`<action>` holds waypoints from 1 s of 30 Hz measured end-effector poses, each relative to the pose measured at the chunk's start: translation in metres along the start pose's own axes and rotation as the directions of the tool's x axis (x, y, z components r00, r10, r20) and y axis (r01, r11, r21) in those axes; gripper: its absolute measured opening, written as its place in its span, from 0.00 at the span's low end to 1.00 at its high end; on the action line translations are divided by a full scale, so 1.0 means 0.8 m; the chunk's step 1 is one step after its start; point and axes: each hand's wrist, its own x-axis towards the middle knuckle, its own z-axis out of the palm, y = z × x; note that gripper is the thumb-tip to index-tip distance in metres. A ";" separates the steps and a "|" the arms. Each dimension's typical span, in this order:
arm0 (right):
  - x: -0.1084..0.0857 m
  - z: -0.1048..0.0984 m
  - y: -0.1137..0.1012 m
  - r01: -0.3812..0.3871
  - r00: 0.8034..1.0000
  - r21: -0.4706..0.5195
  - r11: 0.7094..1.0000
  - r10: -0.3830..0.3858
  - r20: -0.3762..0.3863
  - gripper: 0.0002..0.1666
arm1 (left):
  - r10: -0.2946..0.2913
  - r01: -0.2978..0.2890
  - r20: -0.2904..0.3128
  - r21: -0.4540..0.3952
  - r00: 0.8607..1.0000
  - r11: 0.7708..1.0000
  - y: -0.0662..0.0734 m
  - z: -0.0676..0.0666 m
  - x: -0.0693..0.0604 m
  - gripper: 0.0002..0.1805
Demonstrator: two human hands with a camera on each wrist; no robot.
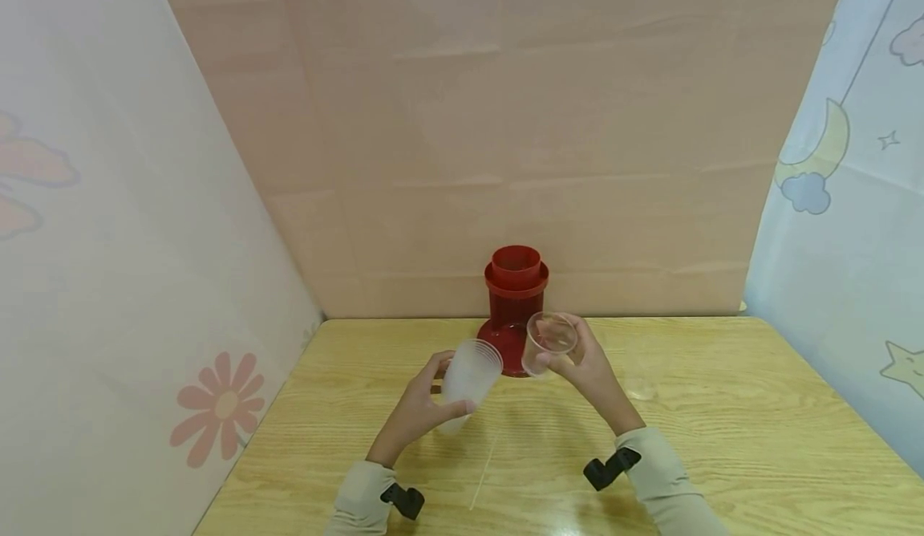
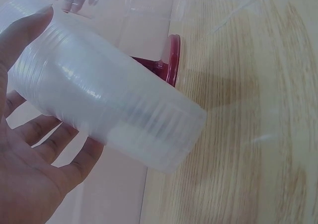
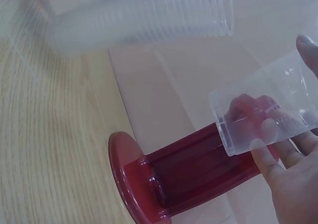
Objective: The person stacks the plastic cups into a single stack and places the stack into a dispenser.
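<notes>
A tilted stack of nested clear plastic cups [image 1: 471, 375] is gripped by my left hand [image 1: 426, 404], thumb on one side and fingers on the other; the left wrist view shows the stack [image 2: 109, 90] angled over the table. My right hand [image 1: 588, 367] holds a single clear cup [image 1: 537, 351] by its sides. Behind that cup stands a red holder [image 1: 515, 307] with a round base and a tube-shaped top. In the right wrist view the single cup [image 3: 263, 110] overlaps the upper part of the red holder [image 3: 198, 169].
The wood-grain table [image 1: 346, 367] ends at a beige backdrop [image 1: 433, 159]. Patterned side panels stand at left [image 1: 144, 279] and right [image 1: 830, 279]. A faint transparent object [image 1: 641, 387] lies on the table right of my right hand. A thin pale strip [image 1: 484, 472] lies near the front.
</notes>
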 end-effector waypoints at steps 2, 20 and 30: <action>0.001 0.000 -0.002 0.007 1.000 0.004 1.000 -0.007 0.000 0.36 | 0.001 -0.001 0.000 0.004 1.000 1.000 0.000 0.000 0.000 0.39; 0.005 -0.002 -0.025 0.062 0.997 0.065 0.996 -0.059 -0.046 0.36 | 0.013 -0.013 0.005 0.019 1.000 1.000 0.004 0.001 0.000 0.40; 0.009 -0.001 -0.045 0.062 0.997 0.123 0.990 -0.055 -0.056 0.37 | 0.018 -0.019 0.006 0.014 1.000 1.000 0.005 0.001 0.000 0.40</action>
